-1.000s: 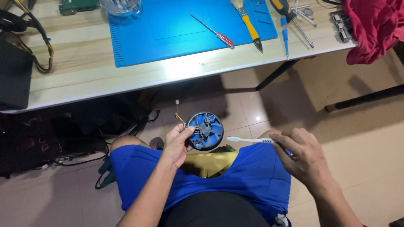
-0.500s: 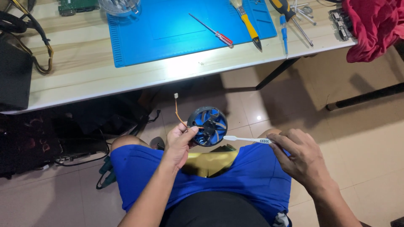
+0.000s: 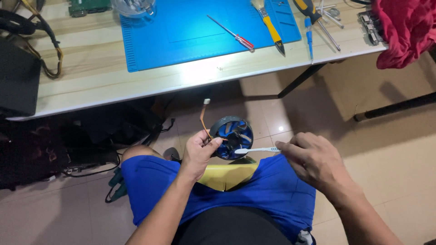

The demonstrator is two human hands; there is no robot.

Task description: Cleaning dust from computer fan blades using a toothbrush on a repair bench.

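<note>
My left hand (image 3: 198, 153) holds a small round fan (image 3: 232, 137) with blue blades and a dark frame, over my lap and below the table edge. An orange wire with a white plug (image 3: 204, 111) rises from the fan. In my right hand (image 3: 313, 159) is a white toothbrush (image 3: 256, 149), its head resting against the lower part of the fan. I sit in blue shorts (image 3: 254, 190).
A wooden table (image 3: 91, 68) carries a blue work mat (image 3: 190, 31), a red-handled screwdriver (image 3: 234, 34), a yellow-handled brush (image 3: 270, 25), more tools at the right, a red cloth (image 3: 404, 27), and a black box (image 3: 16, 84) with cables. Dark bags (image 3: 68, 145) lie under the table.
The fan has tilted so its blue blades face more sideways. The toothbrush head has moved onto the fan's lower edge.
</note>
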